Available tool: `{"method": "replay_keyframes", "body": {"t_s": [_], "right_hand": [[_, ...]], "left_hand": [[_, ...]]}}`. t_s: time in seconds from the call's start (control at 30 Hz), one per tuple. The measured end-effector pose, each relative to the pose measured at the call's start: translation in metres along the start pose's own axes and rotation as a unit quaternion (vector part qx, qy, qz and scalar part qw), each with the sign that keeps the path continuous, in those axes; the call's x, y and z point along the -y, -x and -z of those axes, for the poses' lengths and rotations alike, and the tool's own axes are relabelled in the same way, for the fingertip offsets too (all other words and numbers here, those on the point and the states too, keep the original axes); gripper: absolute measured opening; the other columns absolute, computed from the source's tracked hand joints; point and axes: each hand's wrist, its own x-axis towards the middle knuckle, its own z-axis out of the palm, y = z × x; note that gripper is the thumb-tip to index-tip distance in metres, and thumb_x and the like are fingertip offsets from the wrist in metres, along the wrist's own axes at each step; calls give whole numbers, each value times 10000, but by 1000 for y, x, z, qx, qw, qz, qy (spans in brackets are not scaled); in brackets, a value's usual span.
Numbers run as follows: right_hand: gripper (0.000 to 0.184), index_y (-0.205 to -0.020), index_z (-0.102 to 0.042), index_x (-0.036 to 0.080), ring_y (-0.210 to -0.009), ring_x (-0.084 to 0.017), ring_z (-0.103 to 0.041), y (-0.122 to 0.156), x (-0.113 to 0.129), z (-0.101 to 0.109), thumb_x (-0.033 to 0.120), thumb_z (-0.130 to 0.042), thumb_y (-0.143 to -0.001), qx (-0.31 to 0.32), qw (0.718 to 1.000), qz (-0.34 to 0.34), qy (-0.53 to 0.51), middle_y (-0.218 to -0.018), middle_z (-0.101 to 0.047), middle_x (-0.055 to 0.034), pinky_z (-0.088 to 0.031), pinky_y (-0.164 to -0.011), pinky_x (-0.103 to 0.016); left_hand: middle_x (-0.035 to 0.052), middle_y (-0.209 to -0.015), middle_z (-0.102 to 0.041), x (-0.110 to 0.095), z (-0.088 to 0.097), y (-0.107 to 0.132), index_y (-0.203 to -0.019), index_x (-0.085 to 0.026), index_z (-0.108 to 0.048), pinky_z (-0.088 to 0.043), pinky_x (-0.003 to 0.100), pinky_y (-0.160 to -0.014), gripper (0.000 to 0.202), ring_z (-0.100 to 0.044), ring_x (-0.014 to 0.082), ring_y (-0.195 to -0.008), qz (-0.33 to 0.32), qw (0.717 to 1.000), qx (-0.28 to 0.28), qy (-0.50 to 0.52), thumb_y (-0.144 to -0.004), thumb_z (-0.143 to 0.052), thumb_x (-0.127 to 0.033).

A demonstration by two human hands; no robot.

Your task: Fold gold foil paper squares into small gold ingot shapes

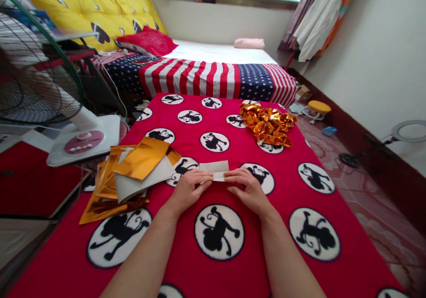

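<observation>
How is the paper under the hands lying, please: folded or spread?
Folded: the white paper shows a flap doubled along its near edge.

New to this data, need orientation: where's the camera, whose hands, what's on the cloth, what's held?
No machine: a person works bare-handed. The one camera sits on their head, looking forward and down. The left hand and right hand both pinch a folded pale paper sheet on a red monkey-print blanket. Left of it lies a stack of gold foil sheets; farther back on the right, a pile of folded gold pieces. A fan stands at far left.
</observation>
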Motion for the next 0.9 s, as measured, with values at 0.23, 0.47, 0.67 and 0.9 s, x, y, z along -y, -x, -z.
{"method": "replay_keyframes", "body": {"t_s": [0.23,0.47,0.67,0.9], "right_hand": [[177,-893,-751,284,-926,-224,-620,-2,2,-9,267,-574,-901,-63,997,-41,-15,-944,-738,-32,-471,-879,-410],[144,-778,-706,253,-867,-229,-614,-3,2,-21,282,-601,-873,-113,990,-81,18,-870,-718,-42,-469,-814,-382],[127,-702,-644,234,-824,-211,-605,-8,4,-26,251,-640,-828,-140,982,-106,74,-824,-693,-29,-456,-773,-350],[134,-660,-632,217,-875,-184,-607,-12,5,-30,254,-675,-782,-148,967,-149,146,-924,-662,-13,-438,-743,-299]], "left_hand": [[77,-987,-756,-3,4,2,-891,-212,-771,-511,348,-910,224,-686,223,-965,64,995,-33,67,-891,-571,-311],[74,-958,-762,-2,4,1,-872,-204,-775,-505,342,-900,223,-692,228,-931,100,991,-53,66,-881,-573,-299],[58,-896,-758,4,-5,0,-816,-204,-745,-516,310,-812,144,-691,205,-843,99,990,-101,10,-843,-625,-279],[22,-748,-699,4,-10,-3,-693,-190,-651,-479,294,-718,105,-633,172,-738,103,984,-121,-80,-791,-673,-219]]}}
